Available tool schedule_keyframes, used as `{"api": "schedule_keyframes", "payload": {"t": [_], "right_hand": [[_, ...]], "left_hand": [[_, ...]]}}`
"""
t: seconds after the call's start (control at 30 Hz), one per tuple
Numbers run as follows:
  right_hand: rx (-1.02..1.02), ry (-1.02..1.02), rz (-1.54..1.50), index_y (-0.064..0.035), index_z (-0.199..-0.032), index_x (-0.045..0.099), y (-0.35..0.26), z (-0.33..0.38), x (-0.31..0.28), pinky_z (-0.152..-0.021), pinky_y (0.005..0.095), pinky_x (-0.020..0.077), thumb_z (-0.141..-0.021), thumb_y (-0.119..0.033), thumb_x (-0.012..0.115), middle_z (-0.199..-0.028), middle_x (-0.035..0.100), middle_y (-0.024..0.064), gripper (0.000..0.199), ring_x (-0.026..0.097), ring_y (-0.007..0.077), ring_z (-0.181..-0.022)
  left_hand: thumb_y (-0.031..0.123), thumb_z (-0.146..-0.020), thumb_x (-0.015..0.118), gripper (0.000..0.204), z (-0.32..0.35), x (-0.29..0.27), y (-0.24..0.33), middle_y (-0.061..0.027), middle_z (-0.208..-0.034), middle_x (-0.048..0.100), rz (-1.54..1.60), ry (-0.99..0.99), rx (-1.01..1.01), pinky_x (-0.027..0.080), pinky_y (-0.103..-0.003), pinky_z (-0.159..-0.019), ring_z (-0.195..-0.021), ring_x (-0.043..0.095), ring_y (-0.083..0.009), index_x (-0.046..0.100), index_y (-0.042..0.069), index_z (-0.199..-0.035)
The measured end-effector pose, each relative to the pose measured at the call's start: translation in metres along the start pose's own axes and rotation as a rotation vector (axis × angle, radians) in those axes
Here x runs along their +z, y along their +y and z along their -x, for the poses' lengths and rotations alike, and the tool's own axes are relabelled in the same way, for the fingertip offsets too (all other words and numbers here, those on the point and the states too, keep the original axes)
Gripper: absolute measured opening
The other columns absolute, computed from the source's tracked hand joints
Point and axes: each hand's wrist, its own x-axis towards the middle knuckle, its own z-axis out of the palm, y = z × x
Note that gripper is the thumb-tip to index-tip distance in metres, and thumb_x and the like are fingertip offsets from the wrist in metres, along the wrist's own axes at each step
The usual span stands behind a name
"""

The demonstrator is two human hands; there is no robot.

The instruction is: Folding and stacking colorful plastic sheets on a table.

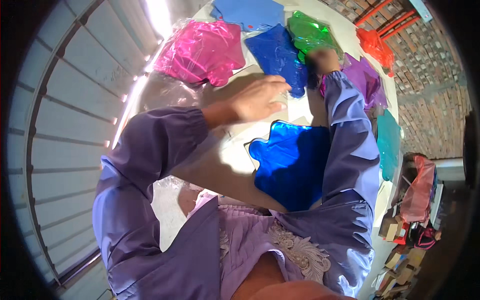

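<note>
A shiny blue foil shape [290,165] lies flat on the white table [235,157] right in front of me. My left hand [260,100] hovers flat above the table just beyond it, fingers stretched out and holding nothing. My right hand [325,60] is blurred. It reaches further back to where a dark blue foil stack [272,50] meets a green one [310,32]. Whether it grips anything is unclear. Both arms wear purple sleeves.
More foil stacks ring the table: pink [200,50] in clear wrap at the back left, light blue [250,12], purple [367,77], orange-red [375,45] and teal [389,142]. Cardboard boxes and bags [405,225] sit on the floor at right. A corrugated wall [65,125] stands at left.
</note>
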Motion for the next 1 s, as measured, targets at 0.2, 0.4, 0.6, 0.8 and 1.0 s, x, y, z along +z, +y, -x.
{"api": "schedule_keyframes", "payload": {"t": [0.2,0.4,0.6,0.8,1.0], "right_hand": [[-0.008,0.029,0.097,-0.0011,-0.069,0.066,-0.019,0.004,-0.002,-0.054,0.0284,0.0410,-0.082,-0.012,0.072,-0.060,0.058,0.0009,0.018,0.052,0.0080,-0.058],[-0.052,-0.065,-0.375,-0.0026,-0.066,0.064,0.010,-0.013,-0.001,-0.053,0.0285,0.0419,-0.083,-0.012,0.072,-0.062,0.060,0.0002,0.021,0.052,0.0064,-0.058],[-0.114,0.104,0.015,0.0005,-0.076,0.069,-0.009,-0.008,-0.004,-0.056,0.0307,0.0465,-0.079,-0.008,0.072,-0.062,0.060,0.0025,0.010,0.058,0.0091,-0.060],[-0.471,0.094,0.419,0.0006,-0.079,0.068,-0.039,0.022,-0.015,-0.056,0.0259,0.0441,-0.085,-0.005,0.068,-0.066,0.062,-0.0024,0.008,0.054,0.0066,-0.061],[-0.167,-0.525,-0.303,0.0010,-0.086,0.068,-0.103,0.082,-0.072,-0.059,0.0259,0.0453,-0.084,-0.004,0.069,-0.072,0.064,-0.0010,0.006,0.056,0.0067,-0.066]], "left_hand": [[0.021,-0.087,0.063,0.045,-0.045,-0.004,-0.033,-0.0185,-0.139,0.046,-0.131,0.046,-0.054,0.036,-0.039,-0.108,-0.130,0.043,-0.0318,0.054,0.001,-0.127],[0.021,-0.088,0.061,0.044,-0.100,0.013,-0.055,-0.0188,-0.136,0.049,-0.197,0.037,0.048,0.036,-0.040,-0.107,-0.128,0.044,-0.0327,0.053,-0.001,-0.126],[0.026,-0.088,0.061,0.044,-0.165,0.020,-0.060,-0.0187,-0.123,0.057,-0.453,-0.124,0.042,0.038,-0.041,-0.103,-0.122,0.049,-0.0347,0.057,-0.004,-0.120],[0.035,-0.091,0.052,0.044,-0.194,0.036,-0.075,-0.0167,-0.120,0.061,-0.620,-0.335,-0.133,0.041,-0.040,-0.099,-0.120,0.052,-0.0315,0.063,0.000,-0.115],[0.039,-0.093,0.045,0.047,-0.188,0.038,-0.075,-0.0126,-0.125,0.059,-0.385,-0.207,-0.195,0.044,-0.040,-0.097,-0.119,0.054,-0.0290,0.059,0.006,-0.123]]}}
